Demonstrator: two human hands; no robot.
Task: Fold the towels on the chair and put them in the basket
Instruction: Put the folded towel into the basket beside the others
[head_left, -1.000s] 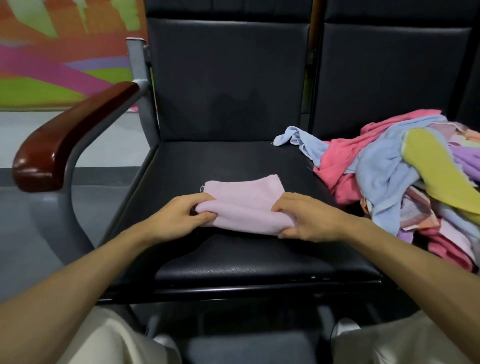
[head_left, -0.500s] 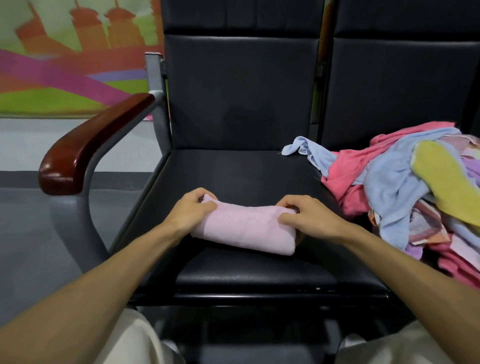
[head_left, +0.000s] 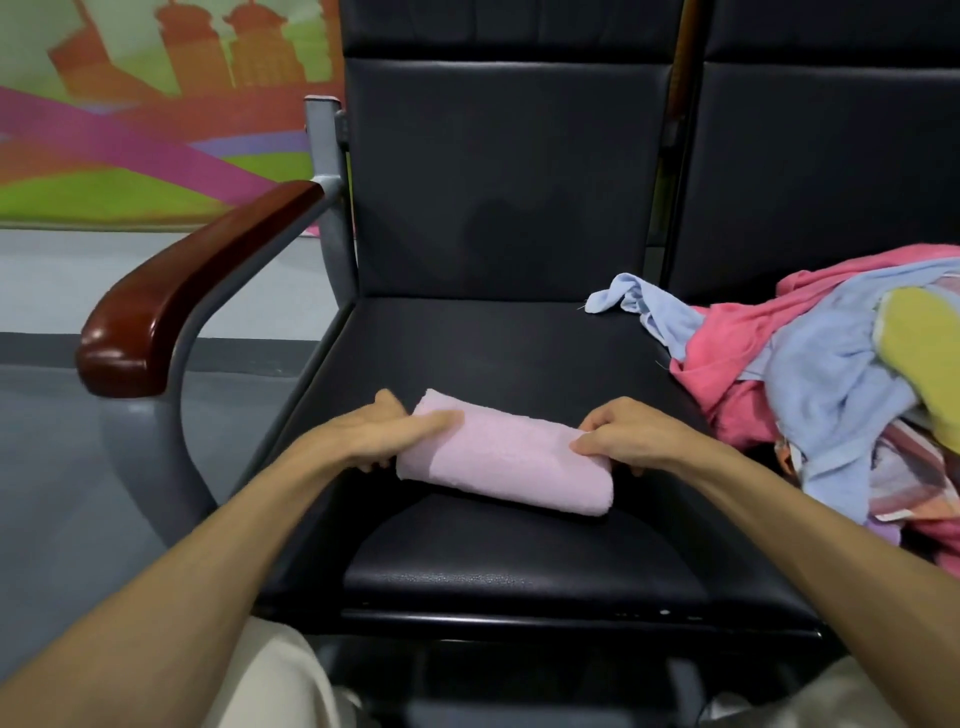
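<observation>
**Both hands hold the pink towel**

The folded pink towel (head_left: 498, 462) is in the low middle of the frame, on the black chair seat (head_left: 493, 353). It is a thick little bundle, and its left end sits a bit higher in the frame than its right end.

Your left hand (head_left: 374, 439) has its grip on the left end, with the thumb on top. Your right hand (head_left: 628, 441) has its grip on the right end and pinches the edge. The towel may be lifted a tiny bit off the seat, but the view does not make that clear.

At the right of the frame is a messy pile of towels (head_left: 831, 395) in pink, blue and yellow. It is apart from the pink towel. One light blue towel (head_left: 649, 306) from the pile reaches onto your seat.

A brown armrest (head_left: 208, 275) is at the left. A bright wall picture (head_left: 130, 130) is in the upper left.
</observation>
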